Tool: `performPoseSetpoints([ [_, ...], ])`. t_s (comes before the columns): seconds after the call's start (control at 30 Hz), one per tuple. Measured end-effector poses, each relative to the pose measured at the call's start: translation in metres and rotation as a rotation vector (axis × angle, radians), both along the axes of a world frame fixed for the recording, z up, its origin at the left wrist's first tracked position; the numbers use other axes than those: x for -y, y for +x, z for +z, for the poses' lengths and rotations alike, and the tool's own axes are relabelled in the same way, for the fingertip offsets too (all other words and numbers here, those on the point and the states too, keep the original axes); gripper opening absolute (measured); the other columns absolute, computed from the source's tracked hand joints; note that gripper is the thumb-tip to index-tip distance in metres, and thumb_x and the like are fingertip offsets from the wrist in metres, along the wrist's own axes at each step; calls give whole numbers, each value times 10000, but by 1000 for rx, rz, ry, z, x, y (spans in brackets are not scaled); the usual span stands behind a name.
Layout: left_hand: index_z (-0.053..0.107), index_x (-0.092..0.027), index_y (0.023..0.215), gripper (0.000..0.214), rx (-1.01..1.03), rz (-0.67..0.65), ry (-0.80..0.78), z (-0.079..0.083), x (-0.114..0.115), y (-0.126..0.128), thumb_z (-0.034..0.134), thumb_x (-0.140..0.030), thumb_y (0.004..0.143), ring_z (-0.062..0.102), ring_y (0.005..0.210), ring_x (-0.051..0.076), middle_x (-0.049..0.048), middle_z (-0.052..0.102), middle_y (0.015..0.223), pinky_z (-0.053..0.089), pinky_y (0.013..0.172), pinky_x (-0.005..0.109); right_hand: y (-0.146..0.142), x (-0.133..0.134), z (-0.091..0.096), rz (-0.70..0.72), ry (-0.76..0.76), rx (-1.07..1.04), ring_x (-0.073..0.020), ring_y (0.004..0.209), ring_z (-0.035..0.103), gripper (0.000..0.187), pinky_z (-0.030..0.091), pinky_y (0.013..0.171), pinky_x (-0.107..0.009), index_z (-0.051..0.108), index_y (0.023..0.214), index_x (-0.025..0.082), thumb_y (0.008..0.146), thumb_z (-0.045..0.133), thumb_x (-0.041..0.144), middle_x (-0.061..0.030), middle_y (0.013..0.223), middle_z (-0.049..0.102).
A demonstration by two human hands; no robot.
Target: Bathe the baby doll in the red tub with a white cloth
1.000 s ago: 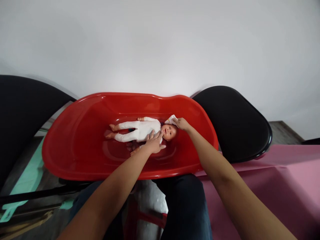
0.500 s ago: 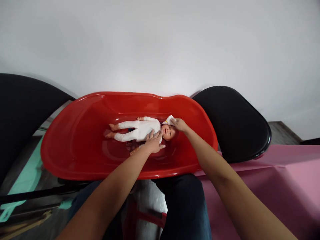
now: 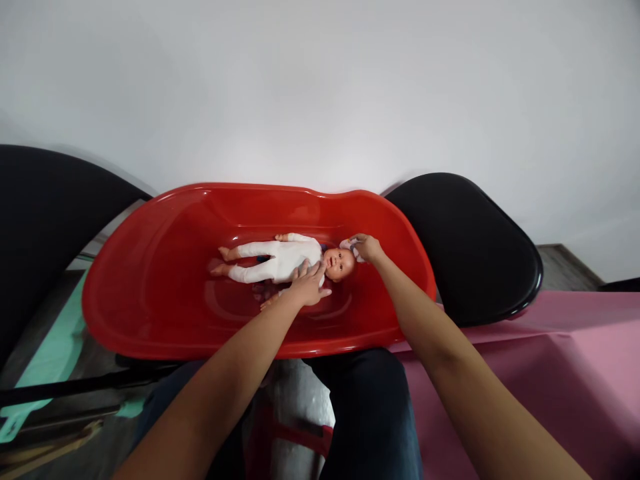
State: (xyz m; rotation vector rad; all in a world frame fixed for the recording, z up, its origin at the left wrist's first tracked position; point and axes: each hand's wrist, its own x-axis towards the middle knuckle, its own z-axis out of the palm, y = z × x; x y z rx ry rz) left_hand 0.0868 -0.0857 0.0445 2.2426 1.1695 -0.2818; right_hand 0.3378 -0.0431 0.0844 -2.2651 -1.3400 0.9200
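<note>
Lying in red tub point(image 3: 145, 293): doll point(image 3: 287, 260), on its back in a white suit, feet toward the left end.
Left hand point(image 3: 307, 287): fingers spread, laid across the doll's upper chest.
Right hand point(image 3: 367, 247): thumb and fingers pinching a pale cloth point(image 3: 347, 245) beside the top of the doll's head.
Tub surroundings: black seat point(image 3: 463, 247) at the right end, second black seat point(image 3: 45, 207) at the left; pink cover point(image 3: 590, 310) near right; pale wall point(image 3: 300, 93) behind.

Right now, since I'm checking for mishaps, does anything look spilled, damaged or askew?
The white-bodied baby doll lies face-up in the glossy red oval tub, whose visible rim looks unbroken. Only the shiny pale patch between the dark trouser legs looks odd: whether wet, I cannot tell.
</note>
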Motion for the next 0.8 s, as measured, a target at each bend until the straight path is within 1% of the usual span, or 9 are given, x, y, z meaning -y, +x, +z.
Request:
performPoseSetpoints([
  [0.07,5,-251,1772,994,-5,-1,-1,1,0,0,485,-643,995,-120,1657,397,-18,2,1818,71,1323,622,-1,1,1,22,-78,1,-90,484,524,263,433,544,-179,718,1202,148,1037,581,300,-12,671,649],
  [0.13,3,-248,1772,993,-4,-3,0,0,0,0,478,-647,997,-119,1657,398,-19,-1,1819,77,1324,620,0,2,0,84,-128,2,-101,444,472,295,405,512,-199,721,1115,126,1079,517,335,-2,571,577],
  [0.27,-1,-252,1772,992,-4,-5,4,0,0,0,473,-644,993,-114,1658,397,-22,-4,1819,84,1325,615,4,2,-3,167,-193,49,-105,463,465,345,376,503,-203,715,978,111,1104,458,303,-26,561,577],
  [0.33,3,-237,1772,992,-8,-8,4,-1,-1,0,470,-634,993,-106,1659,397,-18,-1,1819,81,1326,613,4,2,-3,162,-176,71,-98,498,494,274,381,519,-190,723,984,106,1076,494,225,-45,631,635],
  [0.43,15,-227,1773,992,-8,-10,6,-1,-1,-1,472,-634,992,-104,1659,397,-8,8,1819,86,1324,613,2,2,0,174,-118,74,-95,590,572,233,433,583,-169,736,1151,115,1027,540,139,-79,847,749],
  [0.53,24,-230,1773,994,-4,-11,9,-2,-1,-1,475,-639,988,-106,1659,396,-6,18,1820,91,1323,615,-1,-1,-1,258,42,54,-113,826,695,344,517,786,-161,752,1236,133,1008,501,73,-110,1123,784],
  [0.6,20,-233,1772,997,-2,-12,11,-3,-2,-1,480,-636,985,-104,1659,397,-7,22,1821,98,1323,618,-4,-4,-5,357,163,60,-139,1028,721,386,520,965,-193,776,1219,142,980,493,31,-110,1239,767],
  [0.7,19,-265,1772,992,6,-9,16,-5,-3,-1,490,-632,980,-94,1660,398,-13,27,1821,117,1320,623,-5,-9,-13,502,243,121,-176,1160,706,417,483,1121,-278,791,1214,159,935,520,8,-91,1284,758],
  [0.8,32,-305,1770,972,15,-3,19,-7,-3,-1,492,-633,980,-82,1661,401,-25,38,1820,120,1316,631,-1,-11,-20,543,247,202,-196,1174,708,442,470,1161,-334,797,1219,185,927,512,15,-71,1288,760],
])
